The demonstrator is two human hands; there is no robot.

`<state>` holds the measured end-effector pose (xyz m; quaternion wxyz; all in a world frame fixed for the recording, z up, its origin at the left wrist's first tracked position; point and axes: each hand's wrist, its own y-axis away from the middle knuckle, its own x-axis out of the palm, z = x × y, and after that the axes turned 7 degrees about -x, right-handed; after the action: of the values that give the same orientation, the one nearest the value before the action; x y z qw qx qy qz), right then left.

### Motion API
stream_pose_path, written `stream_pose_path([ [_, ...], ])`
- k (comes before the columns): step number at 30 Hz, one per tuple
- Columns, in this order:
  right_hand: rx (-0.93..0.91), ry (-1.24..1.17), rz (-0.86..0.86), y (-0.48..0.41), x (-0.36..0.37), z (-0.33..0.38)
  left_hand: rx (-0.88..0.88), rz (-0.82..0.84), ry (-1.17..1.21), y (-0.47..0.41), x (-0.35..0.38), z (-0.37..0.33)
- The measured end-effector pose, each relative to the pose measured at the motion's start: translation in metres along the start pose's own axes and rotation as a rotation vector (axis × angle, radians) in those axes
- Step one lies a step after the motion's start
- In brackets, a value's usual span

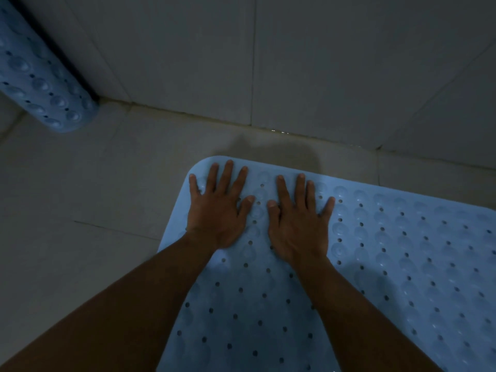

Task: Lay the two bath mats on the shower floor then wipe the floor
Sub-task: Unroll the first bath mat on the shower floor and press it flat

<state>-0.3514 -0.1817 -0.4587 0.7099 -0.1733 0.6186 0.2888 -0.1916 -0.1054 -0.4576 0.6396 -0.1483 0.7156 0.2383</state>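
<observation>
Our left hand [218, 210] and right hand [298, 218] lie palm-down, fingers spread flat, pressing on the near-left corner region of a blue bath mat [389, 264]; neither hand grasps anything. The hands sit side by side, thumbs nearly meeting, fingertips close to the mat's rounded far edge. The mat, dotted with small holes and round suction cups, lies flat on the pale tiled shower floor [94, 189], near the tiled wall [295, 63]. A second blue mat [40, 76] stands rolled or curled in the far left corner, leaning against the wall, well apart from our hands.
</observation>
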Motion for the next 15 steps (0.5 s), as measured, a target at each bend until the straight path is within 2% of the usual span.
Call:
stream_pose_path([
  [3, 0.003, -0.019, -0.007, 0.001, -0.005, 0.003, -0.017, 0.040, -0.003, 0.000, -0.002, -0.001],
  [8, -0.010, -0.050, 0.088, 0.001, -0.015, 0.002, -0.019, 0.108, -0.029, 0.000, -0.011, -0.003],
  [12, -0.099, -0.119, 0.171, 0.005, -0.028, -0.015, -0.083, 0.224, -0.069, -0.003, -0.025, -0.011],
  [15, -0.141, -0.123, 0.087, 0.021, -0.038, -0.045, -0.114, 0.251, -0.146, -0.001, -0.039, -0.025],
])
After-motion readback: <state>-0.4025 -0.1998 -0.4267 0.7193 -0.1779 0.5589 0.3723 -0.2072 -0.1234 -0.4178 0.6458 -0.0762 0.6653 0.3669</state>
